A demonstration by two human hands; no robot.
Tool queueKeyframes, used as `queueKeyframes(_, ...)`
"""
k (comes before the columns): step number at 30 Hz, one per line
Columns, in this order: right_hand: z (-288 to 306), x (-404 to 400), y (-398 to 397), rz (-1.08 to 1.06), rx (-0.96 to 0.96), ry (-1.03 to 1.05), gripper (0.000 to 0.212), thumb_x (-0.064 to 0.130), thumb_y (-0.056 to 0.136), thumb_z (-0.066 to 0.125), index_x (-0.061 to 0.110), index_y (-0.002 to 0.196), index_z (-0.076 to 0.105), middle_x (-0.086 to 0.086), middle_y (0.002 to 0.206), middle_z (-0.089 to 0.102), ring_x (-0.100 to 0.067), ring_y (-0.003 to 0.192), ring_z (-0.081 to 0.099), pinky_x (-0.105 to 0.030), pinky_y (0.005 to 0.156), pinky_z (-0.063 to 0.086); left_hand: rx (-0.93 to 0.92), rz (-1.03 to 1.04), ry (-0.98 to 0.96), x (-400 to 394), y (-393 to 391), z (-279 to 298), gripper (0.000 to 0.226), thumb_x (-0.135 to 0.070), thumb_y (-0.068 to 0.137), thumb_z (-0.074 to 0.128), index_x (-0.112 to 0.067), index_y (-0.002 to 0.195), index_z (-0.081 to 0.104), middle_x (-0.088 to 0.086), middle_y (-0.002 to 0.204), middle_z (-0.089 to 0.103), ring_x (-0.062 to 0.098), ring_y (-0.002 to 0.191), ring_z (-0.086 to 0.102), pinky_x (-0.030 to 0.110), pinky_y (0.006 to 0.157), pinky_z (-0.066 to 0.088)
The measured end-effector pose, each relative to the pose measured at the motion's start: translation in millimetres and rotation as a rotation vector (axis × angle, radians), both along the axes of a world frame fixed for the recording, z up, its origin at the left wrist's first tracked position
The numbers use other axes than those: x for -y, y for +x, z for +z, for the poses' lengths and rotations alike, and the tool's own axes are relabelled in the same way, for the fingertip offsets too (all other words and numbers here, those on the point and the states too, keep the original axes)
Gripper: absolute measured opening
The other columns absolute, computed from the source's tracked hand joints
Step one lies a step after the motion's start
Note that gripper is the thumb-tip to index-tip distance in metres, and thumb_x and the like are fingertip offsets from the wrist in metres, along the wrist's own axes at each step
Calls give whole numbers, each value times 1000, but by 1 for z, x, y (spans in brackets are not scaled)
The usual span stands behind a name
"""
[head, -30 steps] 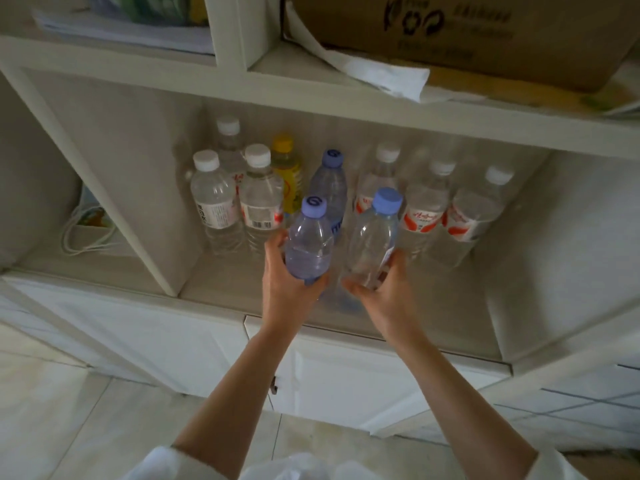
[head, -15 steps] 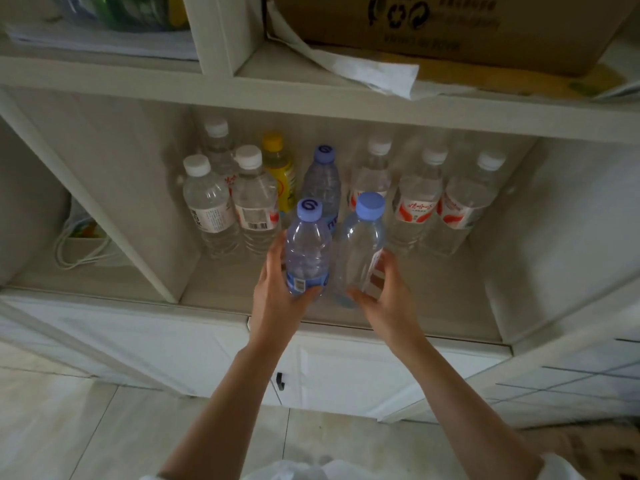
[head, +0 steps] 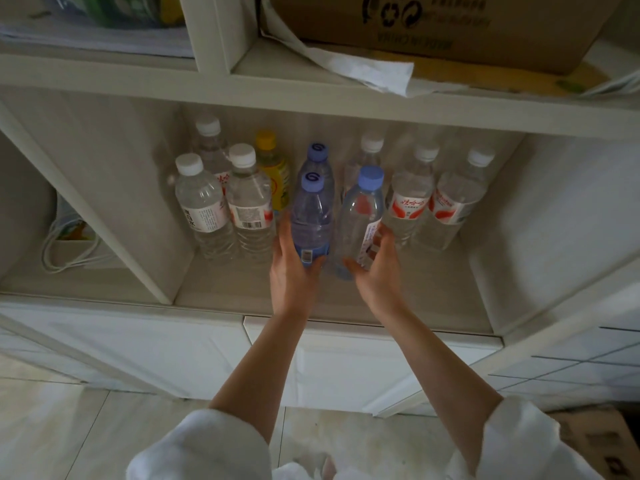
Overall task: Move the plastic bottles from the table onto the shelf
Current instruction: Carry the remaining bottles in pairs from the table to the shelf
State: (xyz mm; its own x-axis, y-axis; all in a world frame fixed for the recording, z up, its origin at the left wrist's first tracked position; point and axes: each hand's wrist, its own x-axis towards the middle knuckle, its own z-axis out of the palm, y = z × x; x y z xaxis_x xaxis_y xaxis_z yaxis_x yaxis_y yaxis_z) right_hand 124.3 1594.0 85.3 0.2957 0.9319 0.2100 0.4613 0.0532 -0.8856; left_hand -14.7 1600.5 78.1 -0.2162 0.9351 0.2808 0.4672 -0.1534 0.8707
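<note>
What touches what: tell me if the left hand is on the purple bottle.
Touching. The head view shows the left hand wrapped round the lower purple bottle, thumb over its blue label.

Home storage corner, white shelf unit [head: 311, 98], cardboard box [head: 450, 26], tiled floor [head: 52, 427]

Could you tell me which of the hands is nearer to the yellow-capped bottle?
Left. The left hand is just below-right of the yellow-capped bottle; the right hand is farther right, beyond both blue-capped bottles.
</note>
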Motion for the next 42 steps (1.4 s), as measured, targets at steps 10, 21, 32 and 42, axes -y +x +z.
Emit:
queueKeyframes(10, -2, -10, 0, -21, -19, -15, 77, 14, 72, 81, 16, 134, 35, -9, 122, 55, -21, 109, 57, -25, 85, 47, -69, 2, 12, -1, -1, -2, 102, -14, 78, 78, -28, 155, 12, 11, 147, 45, 34, 126, 51, 43, 92, 50)
queueKeyframes(21, 3, -10, -4, -84, -18, -148, 58, 21, 72, 81, 11, 120, 49, -7, 115, 60, -19, 101, 60, -17, 73, 42, -36, 27, -37, 4, -6, -4, 99, -13, 78, 79, -26, 155, 19, 8, 141, 53, 26, 121, 55, 28, 86, 47)
queueKeyframes(32, 10, 23, -4, -124, -38, -118, 40, 24, 86, 66, 7, 120, 54, -7, 115, 63, -21, 104, 61, -33, 85, 51, -114, -84, -101, 26, -27, -3, 77, 4, 81, 56, -22, 149, 33, 4, 126, 63, 24, 107, 61, 31, 83, 50)
queueKeyframes(42, 10, 75, 0, 210, 103, -55, 35, 15, 92, 59, 2, 124, 53, -14, 118, 63, -24, 108, 61, -38, 95, 48, -40, 75, -89, 103, -54, -17, 28, -2, 90, 57, -14, 114, 65, -6, 95, 72, 3, 85, 65, 4, 73, 49)
